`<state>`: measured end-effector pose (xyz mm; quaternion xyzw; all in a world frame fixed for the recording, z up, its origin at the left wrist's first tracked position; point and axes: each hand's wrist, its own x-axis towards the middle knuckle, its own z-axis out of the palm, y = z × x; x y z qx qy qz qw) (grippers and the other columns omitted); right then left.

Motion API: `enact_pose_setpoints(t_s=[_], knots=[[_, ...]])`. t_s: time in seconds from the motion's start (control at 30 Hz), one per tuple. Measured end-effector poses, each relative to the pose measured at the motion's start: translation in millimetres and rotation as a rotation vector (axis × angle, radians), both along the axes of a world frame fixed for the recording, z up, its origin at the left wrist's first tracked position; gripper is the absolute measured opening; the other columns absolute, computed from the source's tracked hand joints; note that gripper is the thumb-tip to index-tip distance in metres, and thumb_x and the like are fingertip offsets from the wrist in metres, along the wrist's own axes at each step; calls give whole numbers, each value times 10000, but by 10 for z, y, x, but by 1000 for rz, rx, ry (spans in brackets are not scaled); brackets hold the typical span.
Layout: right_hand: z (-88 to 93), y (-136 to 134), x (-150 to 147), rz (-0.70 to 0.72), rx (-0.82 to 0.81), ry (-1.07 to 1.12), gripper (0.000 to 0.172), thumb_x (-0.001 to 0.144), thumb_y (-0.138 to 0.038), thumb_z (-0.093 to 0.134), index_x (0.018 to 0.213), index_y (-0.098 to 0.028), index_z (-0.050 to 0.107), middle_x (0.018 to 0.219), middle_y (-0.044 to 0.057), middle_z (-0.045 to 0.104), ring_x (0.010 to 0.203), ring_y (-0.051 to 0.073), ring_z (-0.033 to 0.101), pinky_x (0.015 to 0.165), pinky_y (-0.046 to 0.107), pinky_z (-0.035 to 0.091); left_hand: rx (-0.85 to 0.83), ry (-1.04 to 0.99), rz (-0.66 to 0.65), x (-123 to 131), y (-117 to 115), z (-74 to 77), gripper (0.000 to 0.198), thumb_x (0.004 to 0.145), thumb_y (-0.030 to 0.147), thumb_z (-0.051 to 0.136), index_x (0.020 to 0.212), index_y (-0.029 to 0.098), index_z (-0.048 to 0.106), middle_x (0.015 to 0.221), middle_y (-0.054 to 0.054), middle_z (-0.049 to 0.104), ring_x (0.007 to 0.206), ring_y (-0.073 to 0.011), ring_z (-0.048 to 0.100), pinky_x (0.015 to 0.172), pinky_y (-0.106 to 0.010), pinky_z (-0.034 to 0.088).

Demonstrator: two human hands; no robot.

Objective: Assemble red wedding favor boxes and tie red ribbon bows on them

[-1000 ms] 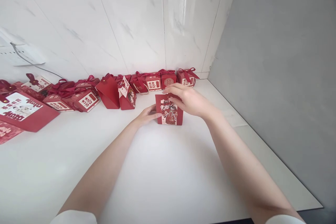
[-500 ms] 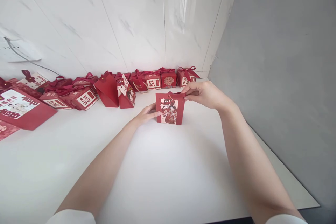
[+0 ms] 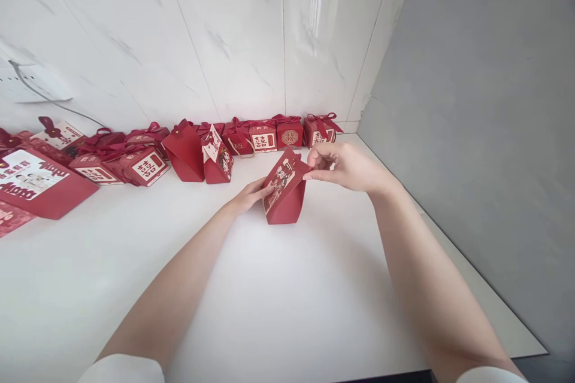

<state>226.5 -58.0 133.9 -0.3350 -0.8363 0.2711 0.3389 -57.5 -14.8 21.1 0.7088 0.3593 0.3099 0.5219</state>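
A small red gift box (image 3: pixel 286 194) with a printed bride-and-groom picture stands on the white counter (image 3: pixel 269 299), turned so one plain red side faces me. My left hand (image 3: pixel 251 194) presses its fingertips against the box's printed left face. My right hand (image 3: pixel 345 166) pinches the box's top right edge between thumb and fingers.
A row of red gift boxes with ribbons (image 3: pixel 265 136) lines the tiled wall, with a red pouch-shaped box (image 3: pixel 185 152) and a printed one (image 3: pixel 218 155) nearer. Larger red boxes (image 3: pixel 38 179) lie far left. A grey wall (image 3: pixel 471 102) bounds the counter on the right.
The box has been turned, its printed face swinging to the left and a plain side coming forward. My right hand shifted from the top of the box to its right top edge.
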Motion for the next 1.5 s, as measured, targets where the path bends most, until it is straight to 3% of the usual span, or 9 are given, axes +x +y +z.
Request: enact_pose_setpoints(t_s=[0.2,0.53,0.77,0.9,1.1,1.23,1.3,1.37,1.5], knots=[[-19,30,-16,10,156,-130,90,892,-292,609,882,-224,551,888,34,621,778,185,570,658,305,452,76,56,56,11,23,-57,744,759,506,755,1395,192,530,1422,-95,576,1327,-351,498,1147,-488,352],[-61,29,-105,-228,253,-297,143,849,-184,672,733,-208,591,725,29,664,627,175,568,555,295,341,143,178,206,28,65,-150,542,710,525,774,1114,168,722,1195,-86,719,1136,-321,629,1038,-446,452],[6,-41,-188,-412,369,-554,176,905,-139,573,760,-177,664,686,45,671,605,182,565,533,291,279,255,217,325,4,71,-152,425,770,526,707,978,156,713,1025,-77,737,970,-254,656,923,-378,491],[48,-91,-161,-421,366,-488,189,949,-197,537,944,-213,725,823,50,728,717,198,637,587,293,358,331,233,364,3,67,-164,384,757,494,725,961,174,661,953,-44,701,880,-208,629,831,-337,494],[-23,-74,-276,-432,380,-520,240,954,-258,548,1143,-200,685,1021,78,732,843,228,674,616,315,446,362,285,300,-2,76,-190,342,794,503,670,731,169,639,780,-23,638,717,-171,575,665,-292,451],[-96,-49,-365,-469,459,-436,441,961,-283,543,1379,-147,525,1430,132,536,1276,282,524,939,396,500,372,326,245,-17,79,-185,344,814,475,652,654,175,598,742,-12,615,699,-165,566,664,-292,441],[-140,-17,-379,-507,399,-468,629,936,-299,588,1491,-96,374,1571,155,353,1430,310,352,1114,459,384,378,343,234,-22,81,-184,329,797,476,674,676,179,601,760,-15,626,725,-177,587,699,-309,463],[-185,22,-376,-545,255,-539,761,919,-317,616,1535,-44,263,1606,192,258,1467,341,279,1153,496,324,395,337,258,-24,85,-187,317,768,485,709,807,182,624,891,-39,659,851,-213,625,792,-344,489],[-228,59,-367,-501,-17,-571,867,932,-317,578,1569,-21,69,1461,267,462,1315,365,485,982,465,466,408,287,320,-33,102,-201,728,741,496,748,1334,195,451,1418,-142,511,1325,-302,481,1075,-457,405]])
